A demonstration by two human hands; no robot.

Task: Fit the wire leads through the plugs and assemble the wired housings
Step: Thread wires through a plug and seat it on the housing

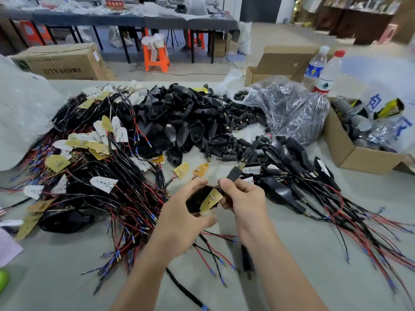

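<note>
My left hand [186, 212] grips a black housing [197, 202] with a yellow shield-shaped circuit board [211, 199] seated in it. My right hand [242, 198] pinches a black plug [233, 172] just above the housing; a thin lead runs up from the plug's brass tip. Red and black wire leads [211, 259] with blue ends hang below my hands onto the table. A heap of wired boards [96, 167] lies to the left. Empty black housings [184, 117] and loose plugs [238, 122] are piled behind. Assembled wired housings [289, 176] lie to the right.
A cardboard box [350, 151] of parts stands at the right edge, with two water bottles [323, 70] behind it. A clear plastic bag [287, 108] holds more black parts. White bags [20, 122] sit at the left. The grey table [292, 261] continues toward me.
</note>
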